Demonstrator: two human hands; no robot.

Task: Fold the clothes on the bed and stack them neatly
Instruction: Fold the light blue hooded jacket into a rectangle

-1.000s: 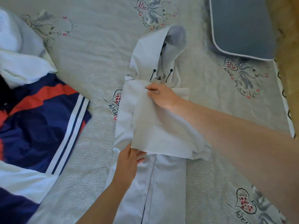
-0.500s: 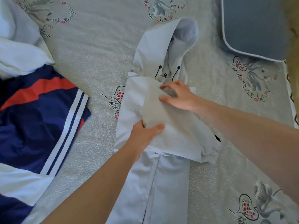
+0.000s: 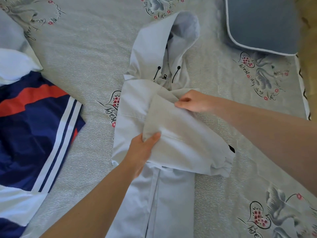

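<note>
A pale grey hooded jacket lies lengthwise in the middle of the bed, hood at the far end, black drawcords at the neck. One sleeve is folded across its chest, with the cuff at the right. My left hand grips the sleeve's near left edge, thumb on top. My right hand pinches the sleeve's far edge just below the collar. A navy, red and white striped garment lies spread at the left.
The bed sheet is grey with printed swans and hearts. A blue-grey pillow sits at the far right corner. White cloth is heaped at the far left. The bed's right edge runs along a yellowish wall.
My left hand moved up from the jacket's side onto the folded sleeve and took hold of it. My right hand shifted right along the sleeve's far edge.
</note>
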